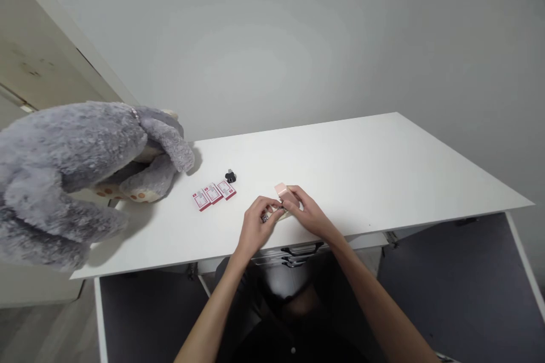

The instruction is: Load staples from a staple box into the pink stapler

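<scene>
Near the table's front edge, my right hand (307, 212) is closed around a pink stapler (281, 189), its pink upper part tilted up between thumb and fingers. My left hand (256, 221) is bent in from the left, its fingertips pinched together at the stapler's middle. What these fingertips hold, if anything, is too small and covered to make out. A pale base and a bit of shiny metal (264, 218) show beneath the hands. Both hands meet over the stapler and hide much of it.
Three small red-and-white boxes (213, 193) lie in a row on the white table (361, 164), left of my hands. Behind them is a small black object (230, 176). A large grey plush toy (80, 142) occupies the left end. Black drawer handles (303, 249) sit below the front edge.
</scene>
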{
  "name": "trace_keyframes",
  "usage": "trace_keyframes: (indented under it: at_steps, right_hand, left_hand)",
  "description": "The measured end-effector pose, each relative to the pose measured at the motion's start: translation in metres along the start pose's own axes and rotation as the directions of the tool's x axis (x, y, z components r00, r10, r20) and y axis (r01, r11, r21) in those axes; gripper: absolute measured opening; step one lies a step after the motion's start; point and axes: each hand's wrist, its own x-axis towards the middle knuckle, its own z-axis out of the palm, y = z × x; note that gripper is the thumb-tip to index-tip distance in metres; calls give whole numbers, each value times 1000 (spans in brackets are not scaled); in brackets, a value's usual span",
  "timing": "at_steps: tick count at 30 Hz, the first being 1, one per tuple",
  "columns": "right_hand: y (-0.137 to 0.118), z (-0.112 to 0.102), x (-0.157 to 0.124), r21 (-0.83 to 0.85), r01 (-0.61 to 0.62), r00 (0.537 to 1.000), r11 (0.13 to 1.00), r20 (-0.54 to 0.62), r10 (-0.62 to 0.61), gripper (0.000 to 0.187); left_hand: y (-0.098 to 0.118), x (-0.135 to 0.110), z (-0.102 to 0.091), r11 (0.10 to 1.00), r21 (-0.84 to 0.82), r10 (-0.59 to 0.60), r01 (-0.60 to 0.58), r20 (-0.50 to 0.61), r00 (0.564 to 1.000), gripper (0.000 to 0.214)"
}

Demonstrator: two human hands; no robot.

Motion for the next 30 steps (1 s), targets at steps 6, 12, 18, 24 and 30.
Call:
trace_keyframes:
  at_steps: [6,12,18,24,30]
  right_hand:
    - [-3,-1,0,14,-16,999,1000,37,15,30]
    - [-2,-4,1,7,-4,999,1000,53,3,32]
    - [-2,-7,1,12,-10,996,1000,88,8,33]
    - [-7,-7,1,61,-22,995,998,94,16,35]
    - [-6,-6,1,114,-18,996,993,92,8,35]
  left_hand:
    - [3,-1,0,999,10,41,-41,38,998,19]
    - [9,8,-16,989,87,104,-122,189,977,20]
    - [15,34,-38,969,95,172,-227,397,901,23]
    - [19,44,-39,959,44,231,-279,444,866,21]
    - [20,47,-38,964,-6,240,-265,439,866,21]
